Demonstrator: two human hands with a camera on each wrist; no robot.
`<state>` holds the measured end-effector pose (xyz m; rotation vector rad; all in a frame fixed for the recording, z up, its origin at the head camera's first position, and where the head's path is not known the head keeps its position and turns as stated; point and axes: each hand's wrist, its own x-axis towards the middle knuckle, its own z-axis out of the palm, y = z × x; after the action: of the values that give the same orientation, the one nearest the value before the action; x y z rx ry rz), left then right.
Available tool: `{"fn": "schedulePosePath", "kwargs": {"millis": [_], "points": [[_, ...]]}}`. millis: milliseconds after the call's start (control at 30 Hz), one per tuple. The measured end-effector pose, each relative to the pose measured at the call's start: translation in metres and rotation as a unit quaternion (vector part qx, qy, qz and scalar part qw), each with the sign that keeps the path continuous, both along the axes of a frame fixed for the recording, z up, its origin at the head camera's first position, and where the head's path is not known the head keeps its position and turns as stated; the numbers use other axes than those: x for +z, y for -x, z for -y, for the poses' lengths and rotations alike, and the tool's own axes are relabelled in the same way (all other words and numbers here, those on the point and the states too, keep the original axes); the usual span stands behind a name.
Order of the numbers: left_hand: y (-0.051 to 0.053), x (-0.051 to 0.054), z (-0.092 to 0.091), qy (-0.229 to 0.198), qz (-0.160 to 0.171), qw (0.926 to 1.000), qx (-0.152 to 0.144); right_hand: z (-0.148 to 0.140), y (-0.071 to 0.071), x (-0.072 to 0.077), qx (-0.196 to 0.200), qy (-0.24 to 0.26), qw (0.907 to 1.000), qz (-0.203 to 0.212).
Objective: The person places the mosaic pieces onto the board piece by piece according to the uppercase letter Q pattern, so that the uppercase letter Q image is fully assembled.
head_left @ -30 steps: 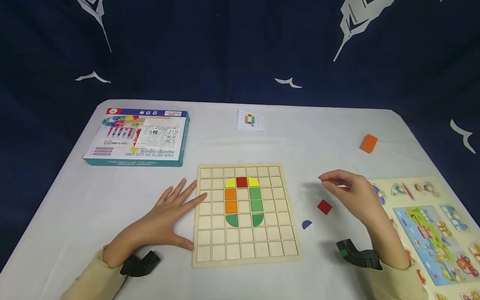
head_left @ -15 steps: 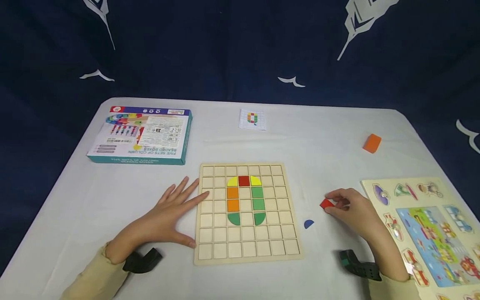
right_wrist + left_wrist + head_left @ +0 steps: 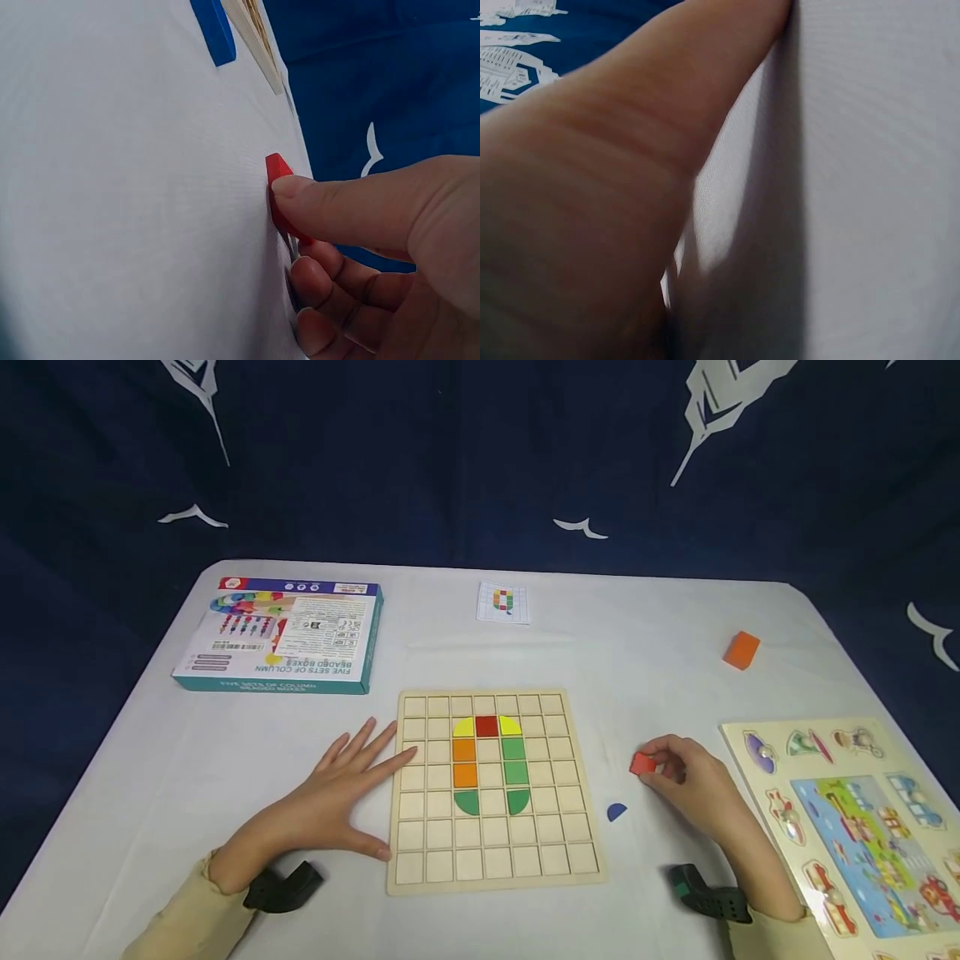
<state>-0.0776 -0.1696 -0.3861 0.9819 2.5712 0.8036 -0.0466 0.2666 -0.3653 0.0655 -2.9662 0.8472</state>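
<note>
My right hand (image 3: 693,781) pinches a red square tile (image 3: 642,763) between thumb and fingers, just above the cloth to the right of the wooden grid board (image 3: 495,877). In the right wrist view the thumb presses on the tile's (image 3: 277,165) near face. My left hand (image 3: 322,802) lies spread with straight fingers at the board's left edge, its index fingertip over the rim. Set in the board are a red square (image 3: 487,726), yellow and green quarter rounds, orange squares (image 3: 464,762) and green squares (image 3: 513,760). A blue half-round piece (image 3: 617,812) lies between board and right hand.
A picture card (image 3: 502,603) lies behind the board. At the back left is a flat cardboard box (image 3: 281,635). An orange block (image 3: 742,650) sits at the back right, and a picture puzzle board (image 3: 855,827) at the right edge.
My right hand has come down to the loose red tile, pinched it and drawn it slightly to the left. The left hand has stayed at the board's edge.
</note>
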Motion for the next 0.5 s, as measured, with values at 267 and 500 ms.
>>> {"fn": "schedulePosePath", "kwargs": {"millis": [267,500], "points": [[-0.001,0.003,0.0,0.006,0.008,1.0,-0.001,0.002,-0.001,0.005,0.009,0.014,0.9998,-0.009],[-0.002,0.002,0.0,0.008,0.007,0.9999,-0.002,0.03,0.002,0.024,0.057,0.132,0.9895,0.015]]}}
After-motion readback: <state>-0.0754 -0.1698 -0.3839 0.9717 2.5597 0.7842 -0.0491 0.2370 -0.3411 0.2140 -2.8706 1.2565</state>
